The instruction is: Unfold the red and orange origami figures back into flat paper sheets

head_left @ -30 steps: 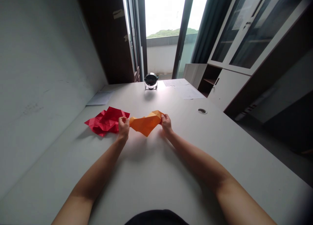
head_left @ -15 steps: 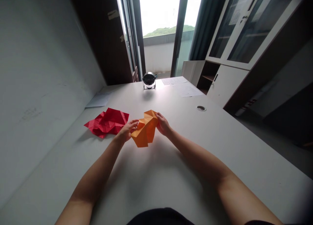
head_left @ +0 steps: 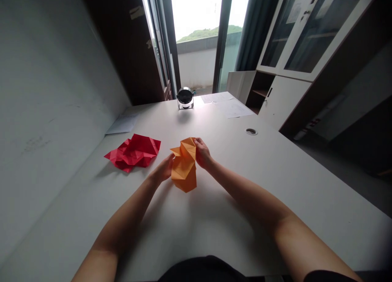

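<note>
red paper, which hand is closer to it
Left. The left hand is at the orange paper's left edge, just right of the red paper. The right hand grips the orange paper's far side, farther away.

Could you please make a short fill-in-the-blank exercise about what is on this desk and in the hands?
1. Both hands hold a creased sheet of ____ paper.
2. The crumpled red paper lies nearer the person's ____ hand.
3. The right hand grips the sheet at its ____ edge.

Missing words: orange; left; far
</note>
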Tool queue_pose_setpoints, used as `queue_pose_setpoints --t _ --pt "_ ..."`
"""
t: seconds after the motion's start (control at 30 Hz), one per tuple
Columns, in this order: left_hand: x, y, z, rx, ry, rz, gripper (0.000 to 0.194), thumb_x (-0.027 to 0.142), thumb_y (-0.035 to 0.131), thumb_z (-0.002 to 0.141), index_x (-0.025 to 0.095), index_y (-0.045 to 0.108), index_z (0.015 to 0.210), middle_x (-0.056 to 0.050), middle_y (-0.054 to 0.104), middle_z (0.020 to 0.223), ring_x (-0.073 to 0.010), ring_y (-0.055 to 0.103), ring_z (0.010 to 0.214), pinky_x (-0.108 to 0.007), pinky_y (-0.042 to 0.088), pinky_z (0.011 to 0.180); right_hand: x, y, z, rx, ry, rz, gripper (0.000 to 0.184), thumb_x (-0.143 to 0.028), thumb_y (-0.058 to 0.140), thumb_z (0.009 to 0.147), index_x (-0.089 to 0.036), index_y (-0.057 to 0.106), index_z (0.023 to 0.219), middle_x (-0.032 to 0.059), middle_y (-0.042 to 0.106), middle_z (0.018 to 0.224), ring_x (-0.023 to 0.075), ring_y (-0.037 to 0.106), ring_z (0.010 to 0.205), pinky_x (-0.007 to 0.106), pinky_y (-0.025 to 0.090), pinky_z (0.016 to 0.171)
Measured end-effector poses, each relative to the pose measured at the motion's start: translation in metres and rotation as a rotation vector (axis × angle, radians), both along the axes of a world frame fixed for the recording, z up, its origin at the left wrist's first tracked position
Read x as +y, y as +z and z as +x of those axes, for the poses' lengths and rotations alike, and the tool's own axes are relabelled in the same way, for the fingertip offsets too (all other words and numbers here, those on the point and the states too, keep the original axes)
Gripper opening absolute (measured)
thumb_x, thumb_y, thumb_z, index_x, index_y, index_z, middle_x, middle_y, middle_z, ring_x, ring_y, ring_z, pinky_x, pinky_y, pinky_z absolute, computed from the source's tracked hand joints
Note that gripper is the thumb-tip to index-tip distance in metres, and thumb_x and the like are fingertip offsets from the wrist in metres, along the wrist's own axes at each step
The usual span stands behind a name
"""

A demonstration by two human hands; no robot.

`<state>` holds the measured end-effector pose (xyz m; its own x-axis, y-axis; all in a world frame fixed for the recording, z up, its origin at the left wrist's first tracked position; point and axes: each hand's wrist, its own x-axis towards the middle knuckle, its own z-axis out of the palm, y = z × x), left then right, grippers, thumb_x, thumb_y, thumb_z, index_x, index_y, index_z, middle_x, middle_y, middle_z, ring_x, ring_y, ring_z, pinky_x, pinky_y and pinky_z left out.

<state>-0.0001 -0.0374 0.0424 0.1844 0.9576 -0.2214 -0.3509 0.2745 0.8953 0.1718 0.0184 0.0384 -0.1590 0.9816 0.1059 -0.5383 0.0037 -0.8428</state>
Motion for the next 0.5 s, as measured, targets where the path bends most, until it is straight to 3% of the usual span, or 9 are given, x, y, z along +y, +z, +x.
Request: queue_pose_setpoints --t 0.07,0.27,0.4,0.5 --pt "0.0 0.003 0.003 -0.058 -0.062 -0.026 0.039 0.046 0.067 0.083 0.014 0.067 0.106 -0.013 0.071 0.092 -0.0268 0.068 0.091 -0.036 0.055 0.077 -0.002 -0.002 -0.002 -0.002 -0.016 -0.019 0.03 -0.048 0.061 0.083 -0.024 0.044 0.088 -0.0017 0.057 0.075 0.0143 0.055 0.062 0.028 0.048 0.059" --pt "0.0 0.019 -0.005 -0.096 0.028 -0.013 0.063 0.072 0.051 0.084 0.015 0.064 0.108 -0.011 0.069 0.089 -0.0256 0.067 0.089 -0.035 0.054 0.074 0.009 -0.017 -0.001 -0.145 -0.204 0.026 0.028 -0.046 0.063 0.082 -0.023 0.048 0.085 -0.003 0.057 0.071 0.0129 0.052 0.059 0.025 0.044 0.055" --pt "-0.003 0.022 0.0 -0.019 0.02 0.043 0.044 0.051 0.071 0.081 0.015 0.063 0.106 -0.01 0.069 0.095 -0.0215 0.066 0.088 -0.028 0.051 0.073 0.011 -0.018 0.002 -0.281 -0.27 0.1 0.027 -0.049 0.059 0.084 -0.024 0.05 0.085 -0.004 0.054 0.066 0.0124 0.047 0.053 0.025 0.04 0.051" --pt "-0.006 0.015 0.009 -0.019 0.05 0.068 0.036 0.037 0.075 0.078 0.016 0.063 0.104 -0.008 0.07 0.099 -0.0179 0.066 0.084 -0.026 0.051 0.073 0.009 -0.015 0.003 -0.39 -0.329 0.156 0.027 -0.05 0.056 0.087 -0.024 0.051 0.085 -0.0046 0.05 0.062 0.0117 0.04 0.049 0.024 0.035 0.048"
